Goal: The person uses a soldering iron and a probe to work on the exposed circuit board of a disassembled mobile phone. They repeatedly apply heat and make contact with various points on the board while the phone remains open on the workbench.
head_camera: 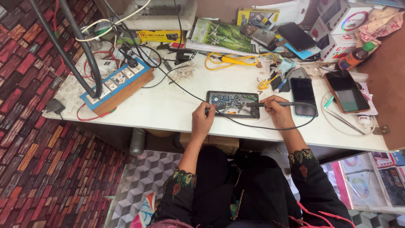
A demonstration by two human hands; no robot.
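An opened phone (232,104) lies flat on the white worktable (168,105), its circuit board showing. My right hand (276,110) grips a black soldering iron (270,104) like a pen, its tip over the board's right half. The iron's black cable loops off to the right and back along the table. My left hand (203,119) rests at the phone's left edge and pinches thin metal tweezers (219,108) that point onto the board.
A blue and wood power strip (118,84) with plugged cables sits at the left. Two dark phones (303,96) (345,90) lie to the right. Yellow cable (230,60), boxes, a magazine and a small bottle (354,57) crowd the back.
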